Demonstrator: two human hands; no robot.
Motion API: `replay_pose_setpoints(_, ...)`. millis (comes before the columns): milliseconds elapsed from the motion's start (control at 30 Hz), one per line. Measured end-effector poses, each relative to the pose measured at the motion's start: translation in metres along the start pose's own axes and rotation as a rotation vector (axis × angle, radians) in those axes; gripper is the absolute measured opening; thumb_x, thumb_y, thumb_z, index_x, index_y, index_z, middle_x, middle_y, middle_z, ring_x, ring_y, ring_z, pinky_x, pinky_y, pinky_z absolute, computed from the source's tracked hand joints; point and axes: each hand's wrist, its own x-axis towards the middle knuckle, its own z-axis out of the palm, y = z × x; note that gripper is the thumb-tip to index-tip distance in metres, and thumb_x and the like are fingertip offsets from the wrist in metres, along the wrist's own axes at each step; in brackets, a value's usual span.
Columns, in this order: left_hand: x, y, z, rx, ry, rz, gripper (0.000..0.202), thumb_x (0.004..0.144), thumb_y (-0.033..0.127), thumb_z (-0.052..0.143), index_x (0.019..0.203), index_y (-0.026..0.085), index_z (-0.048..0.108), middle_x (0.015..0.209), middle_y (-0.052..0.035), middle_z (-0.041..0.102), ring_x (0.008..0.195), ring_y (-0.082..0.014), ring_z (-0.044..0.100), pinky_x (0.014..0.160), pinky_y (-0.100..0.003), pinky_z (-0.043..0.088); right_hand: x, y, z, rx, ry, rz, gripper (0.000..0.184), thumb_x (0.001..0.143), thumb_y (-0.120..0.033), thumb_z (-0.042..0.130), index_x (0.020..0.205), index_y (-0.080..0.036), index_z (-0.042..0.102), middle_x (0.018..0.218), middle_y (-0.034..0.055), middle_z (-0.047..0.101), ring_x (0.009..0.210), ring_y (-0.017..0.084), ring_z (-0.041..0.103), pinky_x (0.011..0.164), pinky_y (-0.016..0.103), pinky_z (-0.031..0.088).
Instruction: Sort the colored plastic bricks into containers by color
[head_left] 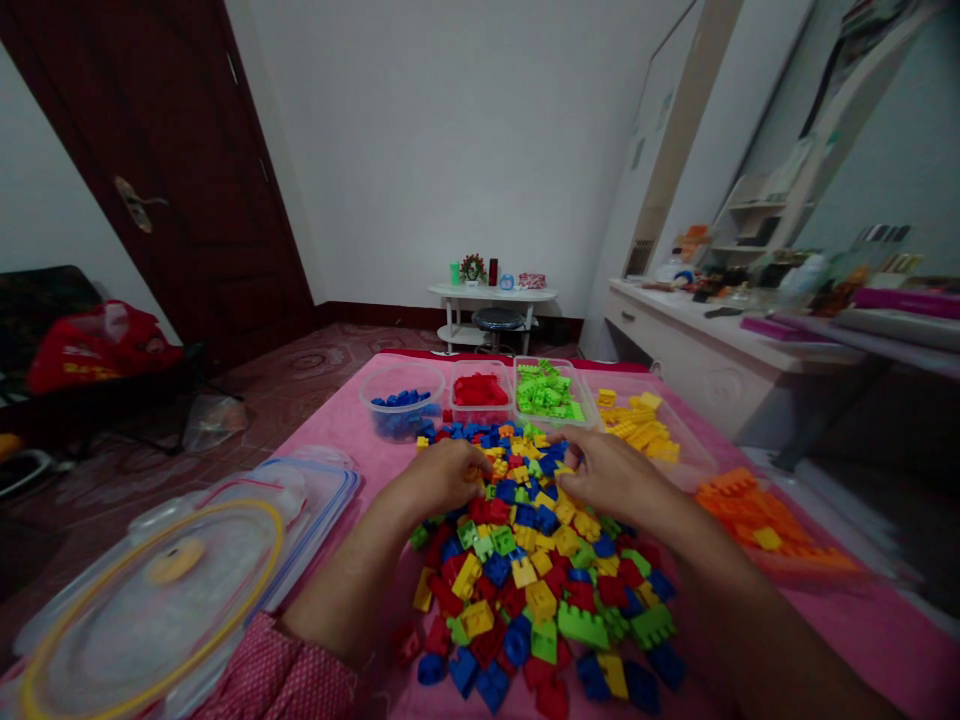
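Picking step, it seems — left hand [448, 472] and right hand [611, 472] both at far part of mixed blocks [540, 601], heaped on pink cloth [330, 425]. Both curled; cannot tell if blocks held. Next move needs small pinch — blocks crowd close.

1. Twelve o'clock: a plain white wall [450, 130], with a dark red skirting board [375, 312] along its foot.
2. Also twelve: a white table [457, 293] beside a round black stool [497, 319].
3. Ten o'clock: a dark reddish-brown door [127, 90] with a metal handle [136, 207].
4. Nine o'clock: patterned reddish floor [345, 348], a dark chair [37, 295].
5. Two o'clock: a mirror [892, 140]; towards three, a white dressing table [675, 380].
6. Soft, rather dim light.
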Motion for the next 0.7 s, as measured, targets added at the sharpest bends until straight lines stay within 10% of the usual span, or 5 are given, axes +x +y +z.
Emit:
replay_pose_setpoints(233, 0.000, -0.003, 0.001, 0.039, 0.003, -0.002, 0.028, 0.065, 0.027, 0.063, 0.092, 0.024, 0.070, 0.087, -0.0027, 0.069, 0.076, -0.0181, 0.061, 0.061, -0.022, 0.041, -0.013, -0.001, -0.014, -0.055, -0.176, -0.086, 0.024, 0.067, -0.020, 0.054, 0.086, -0.022, 0.069, 0.075, 0.0019, 0.065, 0.067, 0.015, 0.055, 0.057, 0.023, 0.031)
replay_pose_setpoints(400, -0.001, -0.002, 0.000, 0.035, -0.007, -0.010, 0.028, 0.064, 0.023, 0.061, 0.090, 0.024, 0.069, 0.085, -0.0022, 0.069, 0.075, -0.0172, 0.061, 0.061, -0.022, 0.040, -0.018, -0.004, -0.008, -0.010, -0.316, -0.162, 0.038, 0.062, -0.021, 0.062, 0.100, -0.023, 0.067, 0.093, 0.0033, 0.066, 0.082, 0.018, 0.058, 0.066, 0.024, 0.037)
replay_pose_setpoints(700, -0.003, -0.001, -0.006, -0.004, -0.012, 0.022, 0.016, 0.059, 0.025, 0.065, 0.075, 0.020, 0.066, 0.074, -0.0003, 0.066, 0.066, -0.0141, 0.056, 0.057, -0.020, 0.035, -0.015, -0.020, 0.010, 0.016, -0.151, -0.220, 0.028, 0.066, -0.022, 0.061, 0.092, -0.027, 0.071, 0.089, 0.0018, 0.069, 0.082, 0.020, 0.060, 0.069, 0.028, 0.037)
